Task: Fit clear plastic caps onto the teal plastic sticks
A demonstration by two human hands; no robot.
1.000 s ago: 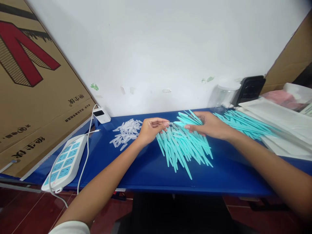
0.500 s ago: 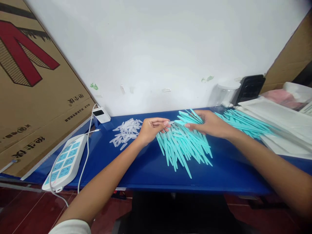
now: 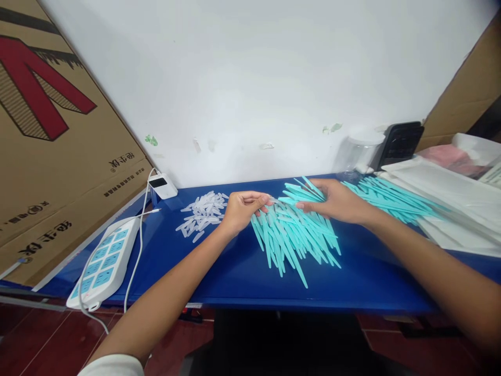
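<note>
My left hand (image 3: 243, 210) pinches a small translucent cap (image 3: 273, 200) between thumb and fingertips. My right hand (image 3: 334, 202) is closed round a fanned bundle of teal tapered plastic sticks (image 3: 301, 191), one of which points toward the cap. Whether that stick's tip sits inside the cap I cannot tell. Below both hands spreads a heap of teal sticks (image 3: 293, 237), with translucent caps on many upper ends. Left of my left hand lies a loose pile of translucent caps (image 3: 203, 211). Beyond my right wrist is another pile of teal sticks (image 3: 391, 198).
The blue table (image 3: 188, 277) meets a white wall. On the left are a power strip (image 3: 104, 263), a white device (image 3: 162, 185) with a cable and a large cardboard box (image 3: 58, 172). A clear jar (image 3: 364, 151), a black object (image 3: 401, 143) and white packaging (image 3: 457, 188) stand at right.
My two hands stay close together over the heap. My left fingertips have shifted slightly down, and the bundle in my right hand has tilted and moved a little left.
</note>
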